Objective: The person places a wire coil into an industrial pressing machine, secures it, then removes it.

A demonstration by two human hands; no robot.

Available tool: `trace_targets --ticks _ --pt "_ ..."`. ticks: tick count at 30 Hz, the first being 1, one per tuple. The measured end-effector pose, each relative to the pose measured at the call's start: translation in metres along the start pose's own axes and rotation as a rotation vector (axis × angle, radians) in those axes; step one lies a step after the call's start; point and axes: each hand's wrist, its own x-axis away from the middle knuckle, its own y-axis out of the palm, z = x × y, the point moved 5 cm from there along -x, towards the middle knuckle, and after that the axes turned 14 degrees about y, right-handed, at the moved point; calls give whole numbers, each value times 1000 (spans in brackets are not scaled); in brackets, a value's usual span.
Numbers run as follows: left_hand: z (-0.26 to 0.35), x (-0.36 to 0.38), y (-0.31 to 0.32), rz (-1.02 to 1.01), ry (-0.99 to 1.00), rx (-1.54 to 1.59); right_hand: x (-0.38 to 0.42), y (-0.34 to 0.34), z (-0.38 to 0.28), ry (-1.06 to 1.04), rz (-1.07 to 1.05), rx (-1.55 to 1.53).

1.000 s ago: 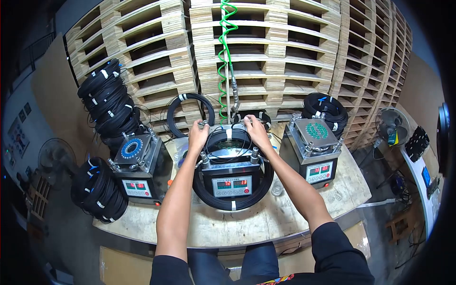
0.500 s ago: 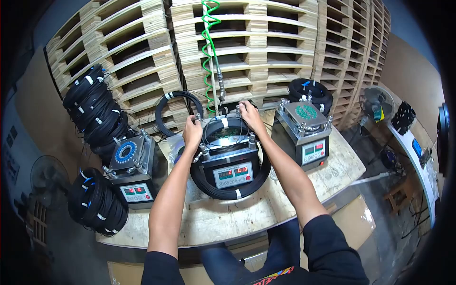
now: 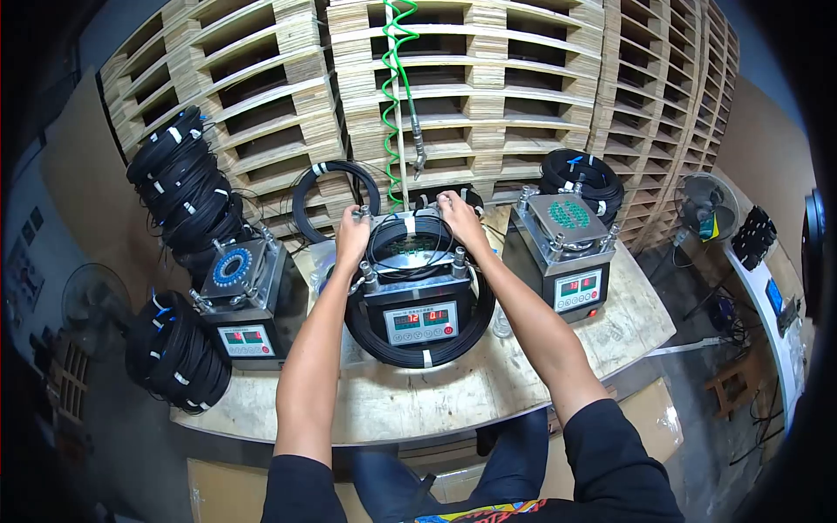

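A coil of black cable (image 3: 427, 358) hangs around the middle machine (image 3: 421, 305), which has a lit red display and a metal top. My left hand (image 3: 353, 240) is closed at the machine's rear left corner, its fingers pinching a metal knob (image 3: 364, 212). At the rear right corner my right hand (image 3: 462, 220) is also closed, its fingers around a knob that they mostly hide. Thin loops of the cable cross the top plate between my hands. Two more metal knobs (image 3: 459, 254) stand at the front corners.
Similar machines stand left (image 3: 244, 296) and right (image 3: 567, 244). Stacked black cable coils (image 3: 179, 196) rise on the left, with more coils (image 3: 580, 180) behind the right machine. A green spiral air hose (image 3: 390, 113) hangs before wooden pallets (image 3: 488, 78). A fan (image 3: 708, 205) stands far right.
The view has shifted slightly, and the numbers on the middle display have changed. Both hands stay at the rear corners of the machine, with small finger movement.
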Motion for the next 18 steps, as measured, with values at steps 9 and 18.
trace_targets --ticks 9,18 --pt "6 3 -7 41 -6 -75 -4 2 3 -111 14 -112" --pt "13 5 -6 2 9 51 -10 7 8 -79 2 -62"
